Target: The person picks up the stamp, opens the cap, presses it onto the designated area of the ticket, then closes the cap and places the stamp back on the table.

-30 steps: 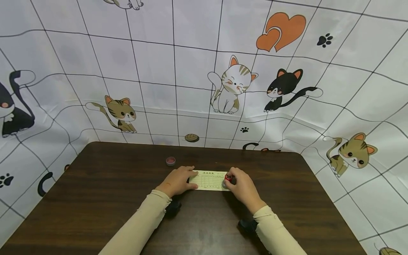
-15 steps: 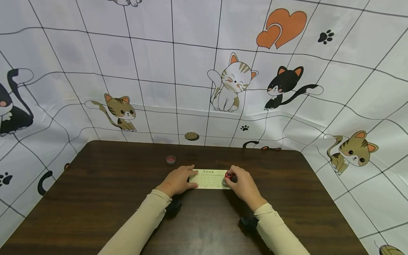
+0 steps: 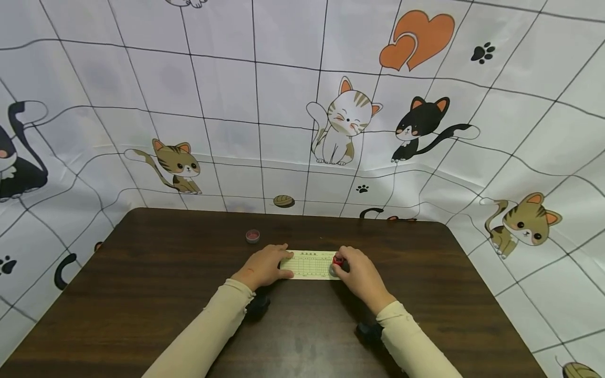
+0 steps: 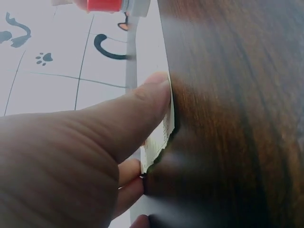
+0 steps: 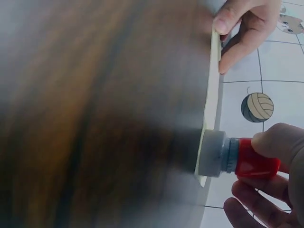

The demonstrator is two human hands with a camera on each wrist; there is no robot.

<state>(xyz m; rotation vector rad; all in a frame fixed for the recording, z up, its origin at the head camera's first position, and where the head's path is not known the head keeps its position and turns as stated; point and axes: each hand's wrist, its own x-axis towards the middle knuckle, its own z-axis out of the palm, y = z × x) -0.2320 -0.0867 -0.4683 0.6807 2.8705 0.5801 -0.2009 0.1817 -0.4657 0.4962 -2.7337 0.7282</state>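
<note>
A pale yellow pad of printed slips (image 3: pixel 309 265) lies on the dark wooden table, its face ruled with a grid. My left hand (image 3: pixel 266 266) presses its left end, thumb on the near side and forefinger on the far side, spread apart. At the right end, my right hand (image 3: pixel 361 275) pinches the red handle of a stamp (image 5: pixel 232 155) between thumb and fingers. The stamp stands upright with its grey round base down on the pad; its underside is hidden. In the left wrist view, the left thumb (image 4: pixel 147 102) rests on the paper near its torn edge.
A small round dish (image 3: pixel 252 236) with a reddish inside sits beyond the left hand. The table (image 3: pixel 189 236) ends at a white curtain (image 3: pixel 227 142) printed with cats and grid lines. Black wrist devices show under both sleeves.
The head view has tilted very slightly. Both hands, the pad and the stamp stay in practically the same places.
</note>
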